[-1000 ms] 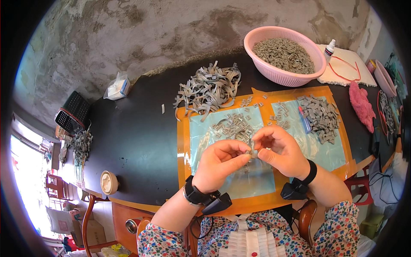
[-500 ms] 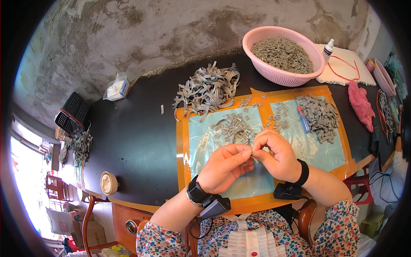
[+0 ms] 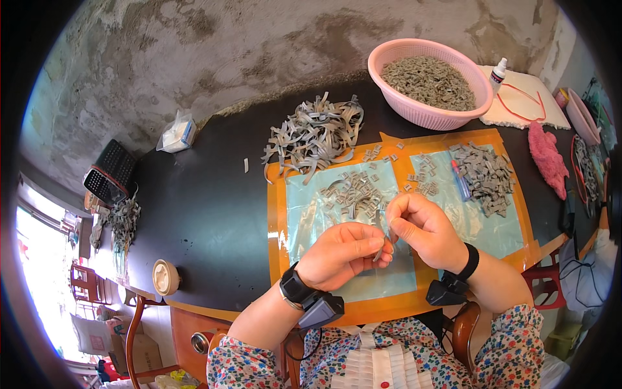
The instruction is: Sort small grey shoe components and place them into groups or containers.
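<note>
My left hand (image 3: 346, 255) pinches a short grey strip (image 3: 378, 222) between thumb and fingers; its upper end sticks up past the fingertips. Close beside it, my right hand (image 3: 422, 228) is closed in a pinch, its fingertips almost touching the strip. What lies in those fingertips is too small to make out. Beyond the hands, a loose heap of small grey buckle-like pieces (image 3: 357, 194) lies on the light-blue sheet (image 3: 304, 214). Farther back is a tangled pile of long grey strips (image 3: 314, 136).
A pink basket (image 3: 427, 117) full of small grey pieces stands at the back right. Nearer are another grey heap (image 3: 486, 178), a blue pen-like tool (image 3: 461, 181) and a pink cloth (image 3: 546, 159). At left are a black basket (image 3: 109, 172) and a round beige bowl (image 3: 166, 277).
My hands have moved slightly apart, the right one shifting rightward. The grey strip now stands upright in my left fingers and shows more.
</note>
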Demonstrator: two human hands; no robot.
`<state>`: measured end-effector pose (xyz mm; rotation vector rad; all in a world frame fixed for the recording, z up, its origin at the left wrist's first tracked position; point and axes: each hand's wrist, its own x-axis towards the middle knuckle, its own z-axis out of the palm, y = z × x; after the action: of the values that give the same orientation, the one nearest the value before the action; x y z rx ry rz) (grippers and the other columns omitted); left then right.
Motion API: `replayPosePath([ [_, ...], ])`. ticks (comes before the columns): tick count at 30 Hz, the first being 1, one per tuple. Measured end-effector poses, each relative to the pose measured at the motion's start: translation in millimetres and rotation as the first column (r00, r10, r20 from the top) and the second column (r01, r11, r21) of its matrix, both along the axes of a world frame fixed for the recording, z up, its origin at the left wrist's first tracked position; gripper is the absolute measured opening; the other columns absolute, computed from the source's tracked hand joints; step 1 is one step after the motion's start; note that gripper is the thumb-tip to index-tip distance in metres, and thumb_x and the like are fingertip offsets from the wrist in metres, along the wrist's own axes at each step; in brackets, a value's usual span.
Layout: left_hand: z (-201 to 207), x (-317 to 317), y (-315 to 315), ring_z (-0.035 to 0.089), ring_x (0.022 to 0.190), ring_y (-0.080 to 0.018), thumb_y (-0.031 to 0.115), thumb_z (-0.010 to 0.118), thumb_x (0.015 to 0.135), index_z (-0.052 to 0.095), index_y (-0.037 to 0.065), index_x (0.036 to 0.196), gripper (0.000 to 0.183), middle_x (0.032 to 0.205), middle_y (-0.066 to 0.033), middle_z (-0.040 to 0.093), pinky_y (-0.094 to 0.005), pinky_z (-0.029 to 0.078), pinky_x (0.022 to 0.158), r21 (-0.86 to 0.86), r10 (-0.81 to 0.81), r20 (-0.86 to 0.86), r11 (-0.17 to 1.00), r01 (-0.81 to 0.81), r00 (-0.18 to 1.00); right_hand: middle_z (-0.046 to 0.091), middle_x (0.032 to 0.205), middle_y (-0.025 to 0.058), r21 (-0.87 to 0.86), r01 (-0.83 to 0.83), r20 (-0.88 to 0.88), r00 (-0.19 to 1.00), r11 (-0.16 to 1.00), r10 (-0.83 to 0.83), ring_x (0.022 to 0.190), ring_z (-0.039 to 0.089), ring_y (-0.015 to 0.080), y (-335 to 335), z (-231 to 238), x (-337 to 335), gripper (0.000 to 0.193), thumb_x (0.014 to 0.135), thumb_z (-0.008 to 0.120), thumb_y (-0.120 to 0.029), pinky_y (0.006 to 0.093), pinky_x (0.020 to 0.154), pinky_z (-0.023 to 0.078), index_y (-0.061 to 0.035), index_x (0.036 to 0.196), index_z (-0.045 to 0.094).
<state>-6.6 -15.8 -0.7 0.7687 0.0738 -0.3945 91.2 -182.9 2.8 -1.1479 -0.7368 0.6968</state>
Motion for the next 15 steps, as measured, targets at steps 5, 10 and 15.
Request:
replayPosePath([
  [5, 0, 0, -1, 0.057, 0.083, -0.0123, 0.013, 0.054, 0.089, 0.057, -0.001, 0.099, 0.017, 0.092, -0.0065, 0.059, -0.026, 0.047, 0.078, -0.04, -0.003, -0.014, 0.999, 0.003, 1.0, 0.055, 0.083, 0.0044, -0.015, -0.113, -0.202, 0.973, 0.993, 0.108, 0.074, 0.057, 0.0106, 3, 12, -2, 0.008, 0.089, 0.053, -0.007, 0.0243, 0.069, 0.047, -0.0013, 0.093, 0.049],
  [10, -5, 1, 0, 0.058, 0.081, -0.0122, 0.014, 0.055, 0.089, 0.056, -0.001, 0.102, 0.02, 0.092, -0.0057, 0.06, -0.0255, 0.048, 0.077, -0.08, 0.023, 0.008, 0.997, -0.023, 1.0, 0.056, 0.082, 0.0055, 0.012, -0.19, -0.301, 0.935, 0.982, 0.184, 0.072, 0.059, 0.0137, 2, 5, -2, 0.009, 0.089, 0.054, -0.008, 0.0268, 0.068, 0.049, -0.0003, 0.092, 0.05],
  [15, -8, 0, -3, 0.058, 0.081, -0.0128, 0.014, 0.054, 0.089, 0.056, -0.001, 0.102, 0.02, 0.092, -0.0063, 0.06, -0.0261, 0.048, 0.077, -0.105, 0.049, -0.023, 0.993, -0.051, 0.999, 0.056, 0.081, 0.0062, 0.026, -0.107, -0.224, 0.968, 0.994, 0.11, 0.069, 0.06, 0.0156, 3, 3, -1, 0.006, 0.088, 0.054, -0.005, 0.0284, 0.065, 0.05, -0.0003, 0.091, 0.051],
])
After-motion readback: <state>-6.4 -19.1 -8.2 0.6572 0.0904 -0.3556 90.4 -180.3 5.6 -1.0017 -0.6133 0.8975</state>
